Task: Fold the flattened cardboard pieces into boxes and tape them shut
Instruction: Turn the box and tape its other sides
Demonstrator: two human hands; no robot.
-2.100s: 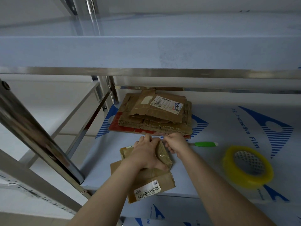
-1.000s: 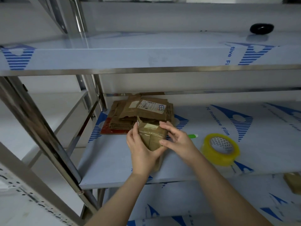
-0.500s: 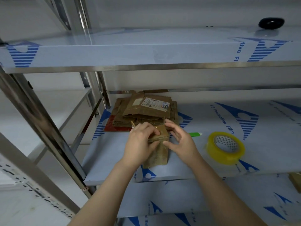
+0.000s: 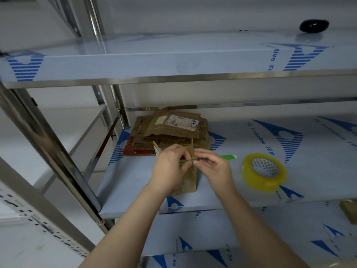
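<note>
Mid-frame on the shelf (image 4: pixel 135 182), both hands, left hand (image 4: pixel 170 167) and right hand (image 4: pixel 214 167), pinch the top flaps of a small upright cardboard box (image 4: pixel 188 183), folding them shut. Next, likely, the tape roll (image 4: pixel 263 172) at right.

A stainless-steel rack fills the view, its upper shelf (image 4: pixel 173 62), middle shelf (image 4: pixel 135 186) and lower shelf (image 4: pixel 251 229) all covered in pale protective film printed with blue triangles. A shiny slanting post (image 4: pixel 48 147) crosses on the left before a neighbouring white shelf (image 4: pixel 77 120). Behind is a plain white wall (image 4: pixel 193 14), in soft, even light.
</note>
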